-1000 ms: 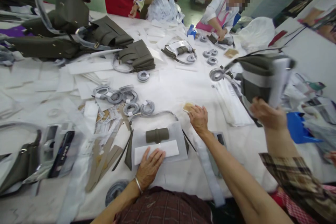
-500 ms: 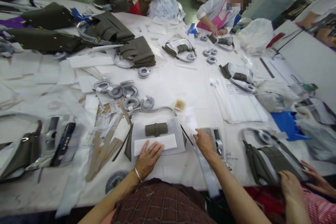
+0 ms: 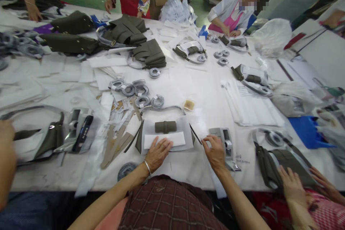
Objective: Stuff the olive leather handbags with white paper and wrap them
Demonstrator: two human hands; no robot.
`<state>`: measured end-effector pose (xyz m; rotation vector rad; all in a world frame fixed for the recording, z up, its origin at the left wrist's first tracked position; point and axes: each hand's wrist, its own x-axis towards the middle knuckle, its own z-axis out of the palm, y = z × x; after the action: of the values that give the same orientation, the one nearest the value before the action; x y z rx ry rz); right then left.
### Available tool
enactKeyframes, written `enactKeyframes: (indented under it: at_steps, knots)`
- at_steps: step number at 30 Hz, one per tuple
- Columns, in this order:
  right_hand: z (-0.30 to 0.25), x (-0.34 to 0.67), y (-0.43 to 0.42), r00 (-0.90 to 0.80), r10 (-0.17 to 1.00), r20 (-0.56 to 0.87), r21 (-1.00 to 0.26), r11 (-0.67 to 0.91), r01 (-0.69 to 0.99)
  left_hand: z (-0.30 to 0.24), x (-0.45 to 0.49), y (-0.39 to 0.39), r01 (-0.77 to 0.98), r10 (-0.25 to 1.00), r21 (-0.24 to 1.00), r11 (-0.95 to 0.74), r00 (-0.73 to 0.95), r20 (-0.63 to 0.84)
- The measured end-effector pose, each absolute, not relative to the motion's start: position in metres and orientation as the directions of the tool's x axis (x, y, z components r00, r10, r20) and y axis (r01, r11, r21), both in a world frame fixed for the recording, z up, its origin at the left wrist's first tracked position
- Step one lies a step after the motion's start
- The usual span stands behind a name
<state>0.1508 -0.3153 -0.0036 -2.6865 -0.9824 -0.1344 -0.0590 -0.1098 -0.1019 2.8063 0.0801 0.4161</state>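
Observation:
A dark olive handbag (image 3: 139,142) lies before me under translucent wrapping sheet (image 3: 190,143), its small rolled olive piece (image 3: 165,127) showing on top. A white foam strip (image 3: 164,139) rests across its front. My left hand (image 3: 159,152) lies flat on the strip's lower edge, fingers stretched out. To the right, my right hand (image 3: 215,152) is at the free end of a thin dark strap (image 3: 195,134), thumb and fingers apart and slightly bent. I see no grip on the strap. A grey tape dispenser (image 3: 228,144) stands just beyond that hand.
Left lie another bag (image 3: 51,138), a black box cutter (image 3: 82,133) and brown strips (image 3: 118,151). Coiled wrapped straps (image 3: 128,89) and a yellowish dish (image 3: 189,105) lie behind. At right, a co-worker's hands touch another bag (image 3: 292,165); white sheets (image 3: 256,104) lie behind it.
My right hand has shifted from a pointing pose to bent, spread fingers near the strap end. My left hand stays on the foam strip. The view has turned left; another person's blurred arm appears there.

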Motion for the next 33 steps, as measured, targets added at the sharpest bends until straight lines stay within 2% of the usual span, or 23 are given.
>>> enactKeyframes:
  at_steps: [2,4,6,8,11,14,17,25,27,30,33]
  knots:
    - [0.011,0.14,-0.293,0.7,0.654,0.289,-0.28,-0.641,0.715,-0.096,-0.058,-0.112,0.023,0.102,0.312,-0.95,0.965,0.241]
    - [0.019,0.126,-0.268,0.641,0.702,0.309,-0.283,-0.576,0.767,-0.087,-0.054,-0.115,0.043,0.118,0.324,-0.945,0.969,0.215]
    - [0.015,0.113,-0.244,0.584,0.775,0.239,-0.272,-0.524,0.807,-0.077,-0.047,-0.118,0.071,0.138,0.329,-0.942,0.973,0.187]
    - [0.004,0.104,-0.227,0.524,0.846,0.099,-0.267,-0.485,0.833,-0.066,-0.037,-0.12,0.076,0.126,0.326,-0.942,0.983,0.133]
    - [-0.017,0.103,-0.219,0.493,0.869,-0.036,-0.325,-0.477,0.817,-0.055,-0.02,-0.119,0.069,0.085,0.342,-0.937,0.996,0.032]
    - [-0.025,0.116,-0.225,0.61,0.792,-0.027,-0.512,-0.535,0.672,-0.053,-0.009,-0.116,0.097,0.103,0.365,-0.926,0.995,-0.003]
    - [-0.025,0.132,-0.233,0.698,0.704,-0.133,-0.67,-0.583,0.46,-0.061,-0.008,-0.112,0.099,0.114,0.374,-0.922,0.993,0.018]
    - [-0.017,0.15,-0.219,0.651,0.66,-0.375,-0.761,-0.62,0.189,-0.082,-0.02,-0.11,0.046,0.115,0.39,-0.919,0.981,0.156]
    - [-0.007,0.153,-0.212,0.663,0.627,-0.41,-0.72,-0.668,0.187,-0.082,-0.02,-0.11,0.039,0.11,0.39,-0.92,0.981,0.162]
    - [0.007,0.153,-0.206,0.627,0.617,-0.476,-0.5,-0.776,0.384,-0.079,-0.02,-0.11,0.04,0.11,0.407,-0.912,0.982,0.151]
    - [0.011,0.148,-0.206,0.528,0.632,-0.567,-0.319,-0.76,0.567,-0.079,-0.021,-0.11,0.036,0.108,0.422,-0.906,0.983,0.149]
